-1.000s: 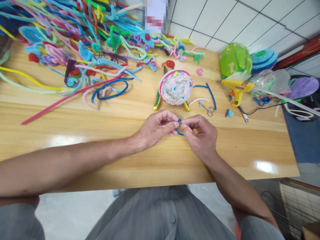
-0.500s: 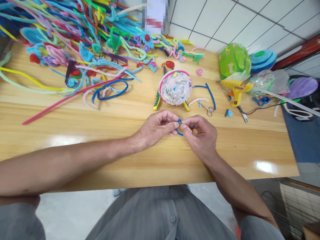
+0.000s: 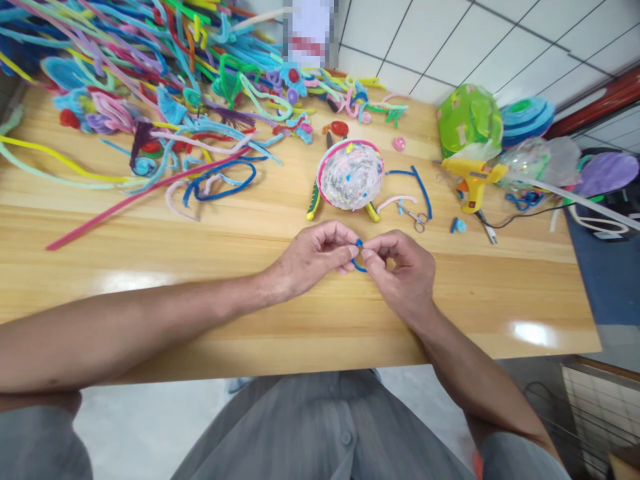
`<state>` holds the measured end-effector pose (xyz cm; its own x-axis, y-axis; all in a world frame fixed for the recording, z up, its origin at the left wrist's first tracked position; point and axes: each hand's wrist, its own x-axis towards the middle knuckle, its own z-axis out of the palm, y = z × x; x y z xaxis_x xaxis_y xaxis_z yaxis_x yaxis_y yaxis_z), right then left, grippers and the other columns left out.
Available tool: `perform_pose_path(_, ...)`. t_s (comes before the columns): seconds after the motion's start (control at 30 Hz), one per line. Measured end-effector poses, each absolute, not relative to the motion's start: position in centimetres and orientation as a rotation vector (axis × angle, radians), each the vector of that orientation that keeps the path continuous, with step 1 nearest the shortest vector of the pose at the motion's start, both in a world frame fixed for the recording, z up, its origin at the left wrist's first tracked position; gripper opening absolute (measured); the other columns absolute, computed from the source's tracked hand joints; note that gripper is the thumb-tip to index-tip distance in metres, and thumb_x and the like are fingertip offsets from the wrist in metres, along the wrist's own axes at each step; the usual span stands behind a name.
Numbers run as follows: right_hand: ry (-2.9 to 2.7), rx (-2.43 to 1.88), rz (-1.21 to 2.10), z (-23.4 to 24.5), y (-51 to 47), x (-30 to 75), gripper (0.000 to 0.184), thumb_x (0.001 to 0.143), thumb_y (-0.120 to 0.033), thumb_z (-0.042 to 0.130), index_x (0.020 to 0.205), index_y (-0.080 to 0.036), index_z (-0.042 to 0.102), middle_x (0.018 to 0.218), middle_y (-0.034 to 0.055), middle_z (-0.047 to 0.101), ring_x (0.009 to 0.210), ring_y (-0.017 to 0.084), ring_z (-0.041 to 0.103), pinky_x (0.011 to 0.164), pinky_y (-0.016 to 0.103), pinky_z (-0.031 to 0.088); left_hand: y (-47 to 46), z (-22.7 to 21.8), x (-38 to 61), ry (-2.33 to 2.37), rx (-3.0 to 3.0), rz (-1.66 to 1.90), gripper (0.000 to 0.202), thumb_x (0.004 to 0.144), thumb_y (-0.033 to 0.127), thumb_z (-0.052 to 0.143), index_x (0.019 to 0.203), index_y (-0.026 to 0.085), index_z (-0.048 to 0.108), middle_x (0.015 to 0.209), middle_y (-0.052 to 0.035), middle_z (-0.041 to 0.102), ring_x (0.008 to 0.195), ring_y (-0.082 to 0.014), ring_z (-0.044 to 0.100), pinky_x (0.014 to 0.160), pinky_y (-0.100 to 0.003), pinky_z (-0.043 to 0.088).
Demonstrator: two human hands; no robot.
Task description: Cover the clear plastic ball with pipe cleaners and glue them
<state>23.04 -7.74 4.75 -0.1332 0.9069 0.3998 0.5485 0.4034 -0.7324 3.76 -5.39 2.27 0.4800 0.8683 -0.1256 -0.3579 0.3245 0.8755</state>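
Observation:
Between my fingertips is a blue pipe cleaner (image 3: pixel 359 268) bent into a small loop. My left hand (image 3: pixel 320 257) pinches it from the left, and my right hand (image 3: pixel 400 270) pinches it from the right; the fingers hide part of it. Just beyond my hands stands a round ball of whitish, speckled material (image 3: pixel 352 177) with a pink rim. Green-and-yellow plier handles (image 3: pixel 313 202) poke out beneath it. To its right lie small scissors (image 3: pixel 415 217), a pale pink pipe cleaner piece (image 3: pixel 395 201) and a cut blue pipe cleaner piece (image 3: pixel 423 192).
A large heap of coloured pipe cleaners (image 3: pixel 165 60) covers the back left of the wooden table (image 3: pixel 490 293). On the right, a yellow glue gun (image 3: pixel 473 180) with a cord lies by a green container (image 3: pixel 467 123). A long pink pipe cleaner (image 3: pixel 120 207) stretches across the left.
Almost nothing differs. Both hands stay pinched on the blue loop in the same spot, and the view has shifted only very slightly.

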Motion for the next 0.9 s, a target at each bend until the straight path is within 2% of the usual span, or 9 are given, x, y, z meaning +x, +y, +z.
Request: perform_pose_path(0.9, -1.849, -1.167, 0.549, 4.73, -7.69, 23.5, 0.02, 0.088, -0.006, 0.068, 0.09, -0.025, 0.072, 0.076, -0.0048, 0.069, 0.064, 0.011, 0.06, 0.061, 0.027, 0.049, -5.35, 2.81, 3.59, 0.666, 0.924, 0.854, 0.034, 0.082, 0.032, 0.094, 0.096, 0.015, 0.068, 0.083, 0.0016, 0.072, 0.069, -0.0087, 0.069, 0.068, -0.021, 0.058)
